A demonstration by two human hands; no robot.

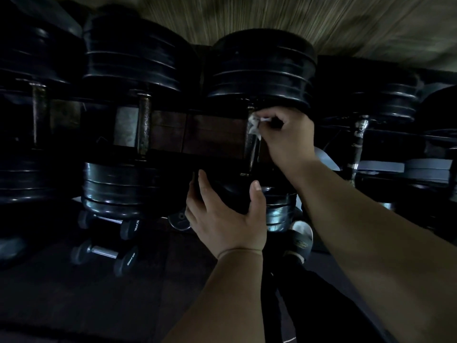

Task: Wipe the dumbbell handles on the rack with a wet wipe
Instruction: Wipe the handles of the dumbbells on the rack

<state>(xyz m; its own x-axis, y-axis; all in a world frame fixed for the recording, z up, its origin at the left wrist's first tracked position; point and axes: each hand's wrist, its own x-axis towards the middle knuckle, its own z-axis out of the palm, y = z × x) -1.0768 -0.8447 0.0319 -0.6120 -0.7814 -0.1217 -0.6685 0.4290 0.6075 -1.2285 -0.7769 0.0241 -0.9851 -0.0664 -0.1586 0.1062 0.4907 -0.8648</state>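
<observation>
The right hand [289, 137] pinches a crumpled white wipe [254, 126] against the top of a dull metal handle [252, 149] just right of centre. The left hand [227, 219], spread wide, rests on the round black head [235, 194] at the handle's 6 o'clock. Four ribbed black dumbbells [133, 58] lie on the rack [212, 134], and two small dumbbells [106, 256] sit on the dark floor at 8 o'clock.

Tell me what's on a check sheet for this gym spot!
Surface: rack holds big black dumbbells in a row.
Job's things: wipe lies against the top of the middle handle.
Clutter: two small dumbbells on the floor.
Hands: right hand pinches the wipe; left hand rests on that dumbbell's near head.
Cables: nothing seen.
Surroundings: dim room, a sandalled foot below.
</observation>
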